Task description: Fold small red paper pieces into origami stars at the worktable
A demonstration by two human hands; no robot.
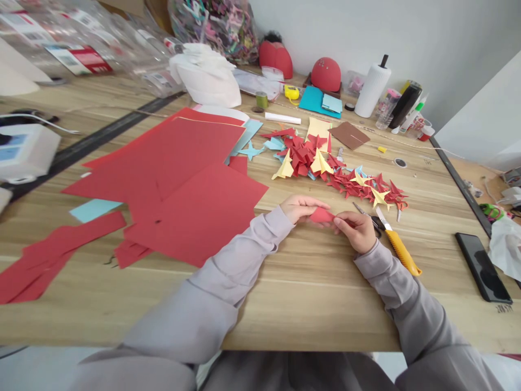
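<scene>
Between my two hands is a small folded piece of red paper (321, 215), held just above the wooden table. My left hand (300, 207) grips its left end, fingers laid along the top edge. The thumb and fingers of my right hand (357, 229) pinch its right corner. Beyond my hands lies a heap of folded red, yellow and blue paper pieces (303, 157), some shaped like stars or planes. By my right hand rest a yellow-handled knife (399, 247) and dark-handled scissors (375, 222), partly hidden by that hand.
Large red paper sheets (195, 212) cover the table's left middle, with red strips (52, 255) at far left. A black phone (482, 266) lies at right. Along the back stand tissues (207, 79), a white bottle (372, 89) and a yellow tape measure (291, 92).
</scene>
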